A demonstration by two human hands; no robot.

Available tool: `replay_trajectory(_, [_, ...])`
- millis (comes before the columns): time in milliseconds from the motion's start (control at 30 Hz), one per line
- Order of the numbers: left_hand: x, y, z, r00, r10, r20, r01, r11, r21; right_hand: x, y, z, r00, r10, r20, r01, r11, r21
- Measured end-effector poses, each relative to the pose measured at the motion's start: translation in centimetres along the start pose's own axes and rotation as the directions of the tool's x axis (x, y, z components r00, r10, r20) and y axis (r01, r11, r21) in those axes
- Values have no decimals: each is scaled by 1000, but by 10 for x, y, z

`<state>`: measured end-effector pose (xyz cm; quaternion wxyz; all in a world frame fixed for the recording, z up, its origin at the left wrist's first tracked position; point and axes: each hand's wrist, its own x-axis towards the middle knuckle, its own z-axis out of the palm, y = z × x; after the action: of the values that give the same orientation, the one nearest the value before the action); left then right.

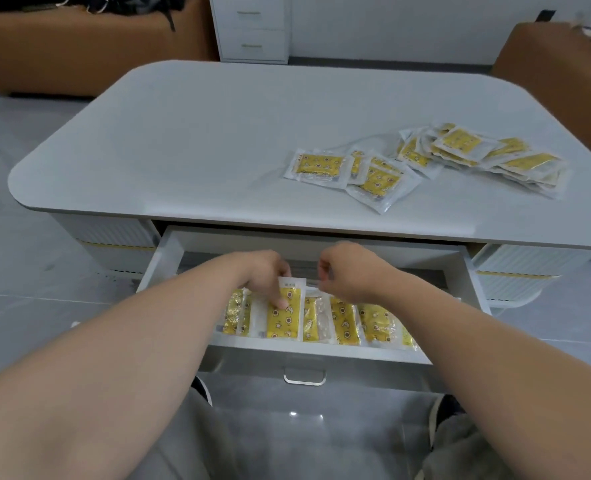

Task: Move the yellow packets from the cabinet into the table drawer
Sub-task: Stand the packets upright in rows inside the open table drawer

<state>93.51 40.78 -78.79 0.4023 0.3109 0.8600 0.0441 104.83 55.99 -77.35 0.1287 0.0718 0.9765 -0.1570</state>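
Our left hand (268, 277) pinches a yellow packet (284, 320) in the row along the drawer (169, 258) front edge; right hand (351, 271) curled, grip unclear.

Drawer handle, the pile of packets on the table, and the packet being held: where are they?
Drawer handle (304, 378): head view, middle of the metal pull.
Pile of packets (456, 141): head view, top packet's yellow face.
Held packet (284, 323): head view, lower half of its yellow front.

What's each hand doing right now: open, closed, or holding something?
Left hand: holding a yellow packet in the drawer.
Right hand: fingers curled over the row of packets; whether it grips one cannot be told.
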Motion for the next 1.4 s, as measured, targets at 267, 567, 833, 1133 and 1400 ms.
replay_trajectory(267, [15, -1, 22, 999, -30, -31, 35, 984, 175, -8, 9, -11, 998, -28, -54, 29, 1000, 11])
replay_trajectory(567, [4, 15, 17, 996, -41, -77, 66, 929, 364, -3, 10, -29, 990, -66, -122, 73, 996, 60])
replay_trajectory(833, [-24, 70, -49, 925, 115, -363, -100, 993, 61, 6, 38, -71, 877, 278, -391, -159, 937, 311])
replay_trajectory(1133, [27, 77, -51, 723, 161, -672, -27, 978, 205, 22, 52, -59, 901, 321, -291, -366, 923, -114])
replay_trajectory(1400, [35, 87, -41, 624, 155, -766, 123, 948, 293, 15, 48, -52, 858, 259, -444, -372, 909, -189])
